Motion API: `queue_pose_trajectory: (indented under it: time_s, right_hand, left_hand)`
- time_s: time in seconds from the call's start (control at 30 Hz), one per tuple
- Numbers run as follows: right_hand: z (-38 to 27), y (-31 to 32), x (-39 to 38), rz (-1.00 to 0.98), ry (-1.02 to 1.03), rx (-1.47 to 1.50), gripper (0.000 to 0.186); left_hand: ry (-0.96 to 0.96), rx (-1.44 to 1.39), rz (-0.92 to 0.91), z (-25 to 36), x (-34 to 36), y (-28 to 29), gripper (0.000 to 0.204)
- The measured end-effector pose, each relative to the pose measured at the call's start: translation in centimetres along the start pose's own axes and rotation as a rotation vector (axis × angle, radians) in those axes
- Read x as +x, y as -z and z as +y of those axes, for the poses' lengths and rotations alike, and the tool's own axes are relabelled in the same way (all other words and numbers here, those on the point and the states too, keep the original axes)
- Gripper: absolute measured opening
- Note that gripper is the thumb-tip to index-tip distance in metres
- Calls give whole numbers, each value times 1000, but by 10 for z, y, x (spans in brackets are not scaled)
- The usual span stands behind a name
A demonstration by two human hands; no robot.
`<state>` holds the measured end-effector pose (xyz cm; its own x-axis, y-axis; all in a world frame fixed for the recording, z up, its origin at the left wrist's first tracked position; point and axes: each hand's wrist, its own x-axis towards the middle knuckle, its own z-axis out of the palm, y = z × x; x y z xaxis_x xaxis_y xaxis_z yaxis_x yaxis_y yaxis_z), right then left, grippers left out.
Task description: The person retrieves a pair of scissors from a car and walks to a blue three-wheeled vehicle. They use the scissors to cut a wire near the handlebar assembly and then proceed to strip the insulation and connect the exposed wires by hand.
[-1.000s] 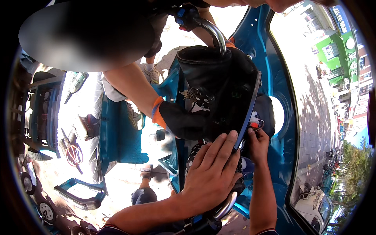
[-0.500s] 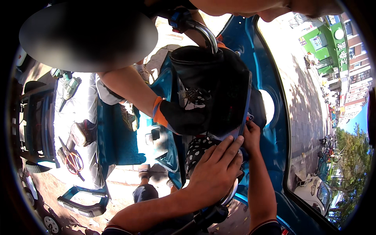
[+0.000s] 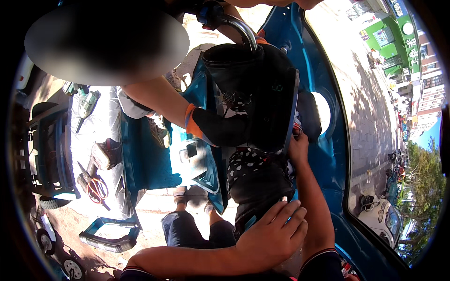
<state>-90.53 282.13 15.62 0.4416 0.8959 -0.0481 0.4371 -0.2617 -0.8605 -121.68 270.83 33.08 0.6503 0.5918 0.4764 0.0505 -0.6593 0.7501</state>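
A black dashboard panel (image 3: 272, 107) with a lit display sits on a vehicle's steering column, above a black cover with white polka dots (image 3: 243, 164). My right hand (image 3: 298, 146) is closed at the panel's right edge, next to a small red and white piece (image 3: 297, 124); what its fingers hold is hidden. Lower down, my left hand (image 3: 272, 236) curls over the near side of the handlebar, whose chrome tube (image 3: 284, 199) shows just above the fingers. A co-worker's black glove with an orange cuff (image 3: 218, 126) reaches in behind the panel from the left.
Blue bodywork (image 3: 321, 187) curves along the right. The far chrome handlebar (image 3: 246, 35) rises at the top. On a silvery sheet at left lie orange-handled scissors (image 3: 96, 189) and a green power tool (image 3: 86, 105). A blue frame (image 3: 110, 234) sticks out lower left.
My left hand has left the panel's lower edge and moved down to the near handlebar. My right hand stays by the panel's edge, slightly higher in view. The view has shifted a little.
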Motion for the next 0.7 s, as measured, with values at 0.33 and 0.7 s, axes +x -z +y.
queue_pose_trajectory:
  time_s: [0.33,0.7]
  right_hand:
    - [-7,29,10,-141,-341,99,23]
    - [2,29,28,-118,389,-572,25]
  left_hand:
    - [710,-508,627,-46,-97,47,18]
    - [604,-633,240,-26,-159,6,49]
